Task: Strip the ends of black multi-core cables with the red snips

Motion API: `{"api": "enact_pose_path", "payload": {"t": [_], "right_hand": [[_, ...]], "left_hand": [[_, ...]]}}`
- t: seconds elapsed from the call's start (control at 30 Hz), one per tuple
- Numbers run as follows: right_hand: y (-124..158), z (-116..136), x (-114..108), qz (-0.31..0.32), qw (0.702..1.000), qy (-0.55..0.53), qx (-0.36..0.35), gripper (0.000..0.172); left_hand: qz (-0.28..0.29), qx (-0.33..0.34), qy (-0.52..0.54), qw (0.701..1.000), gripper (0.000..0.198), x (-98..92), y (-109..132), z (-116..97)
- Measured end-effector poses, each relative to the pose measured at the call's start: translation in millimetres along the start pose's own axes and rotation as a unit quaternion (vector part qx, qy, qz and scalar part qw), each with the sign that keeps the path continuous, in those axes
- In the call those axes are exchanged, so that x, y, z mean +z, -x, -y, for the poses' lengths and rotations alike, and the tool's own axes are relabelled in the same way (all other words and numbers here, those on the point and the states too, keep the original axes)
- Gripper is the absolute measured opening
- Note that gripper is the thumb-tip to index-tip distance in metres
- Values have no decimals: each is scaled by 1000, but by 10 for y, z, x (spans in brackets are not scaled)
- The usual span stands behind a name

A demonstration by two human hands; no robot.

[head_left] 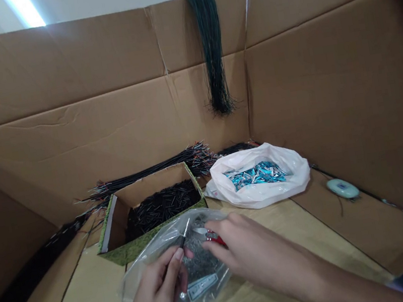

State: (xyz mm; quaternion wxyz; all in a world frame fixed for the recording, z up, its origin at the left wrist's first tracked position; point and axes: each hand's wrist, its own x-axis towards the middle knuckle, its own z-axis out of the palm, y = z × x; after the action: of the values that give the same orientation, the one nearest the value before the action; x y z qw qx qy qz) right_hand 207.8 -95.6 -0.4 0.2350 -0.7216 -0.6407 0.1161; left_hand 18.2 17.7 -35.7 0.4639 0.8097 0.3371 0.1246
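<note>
Left hand point(166, 278) closed, pinching thin dark piece point(182, 241); right hand point(233, 242) gripping red-handled tool point(216, 239) (over clear bag point(145, 250))

Pouch point(149, 247) before box point(126, 253), sack point(270, 195) right of box, cables point(147, 171) seemingly behind both.

There are two bags point(299, 174) point(135, 274), one box point(125, 251), one red tool point(217, 239)

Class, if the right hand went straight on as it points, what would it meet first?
Probably the thin black piece held in the left hand, though depth is unclear.
</note>
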Motion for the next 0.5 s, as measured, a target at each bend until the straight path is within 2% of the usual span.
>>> {"api": "enact_pose_path", "payload": {"t": [0.27, 0.5], "right_hand": [[-44, 38, 64, 8, 1000, 0, -6, 26], [-99, 21, 103, 3, 1000, -2, -15, 24]], "left_hand": [[-28, 33, -72, 996, 55, 65, -7, -11], [-33, 34, -125, 991, 55, 98, -9, 32]]}}
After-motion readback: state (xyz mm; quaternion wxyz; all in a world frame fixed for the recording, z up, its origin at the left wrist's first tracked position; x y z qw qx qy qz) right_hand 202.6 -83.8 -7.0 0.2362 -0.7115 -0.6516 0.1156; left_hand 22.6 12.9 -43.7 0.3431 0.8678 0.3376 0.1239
